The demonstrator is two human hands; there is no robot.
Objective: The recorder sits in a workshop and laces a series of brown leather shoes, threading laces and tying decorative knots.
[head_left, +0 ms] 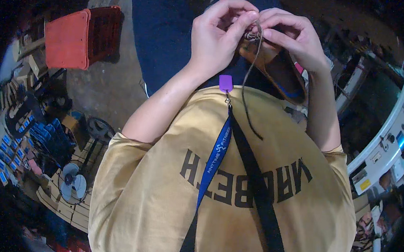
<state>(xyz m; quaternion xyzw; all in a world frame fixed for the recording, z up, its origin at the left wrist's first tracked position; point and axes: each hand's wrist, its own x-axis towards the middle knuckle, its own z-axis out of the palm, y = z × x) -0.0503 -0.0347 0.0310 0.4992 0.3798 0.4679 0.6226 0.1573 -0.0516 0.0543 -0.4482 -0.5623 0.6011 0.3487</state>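
Note:
A brown shoe [278,73] with a dark inside rests in my lap, partly hidden behind my hands. From its front, a thin dark shoelace [246,87] runs up between my fingers, and its loose end hangs over my shirt. My left hand [217,38] is closed in a pinch on the lace, thumb against fingertips. On the other side, my right hand [302,42] is closed too, thumb and index finger gripping the lace close to the shoe's eyelets. The exact hold of the fingertips is partly hidden.
An orange-red plastic crate [67,39] stands on the floor at left. Lower left is a fan [73,182] near boxes and piled blue items. A pale machine [383,149] curves along the right. A lanyard [216,149] with a purple tag [225,83] hangs below my hands.

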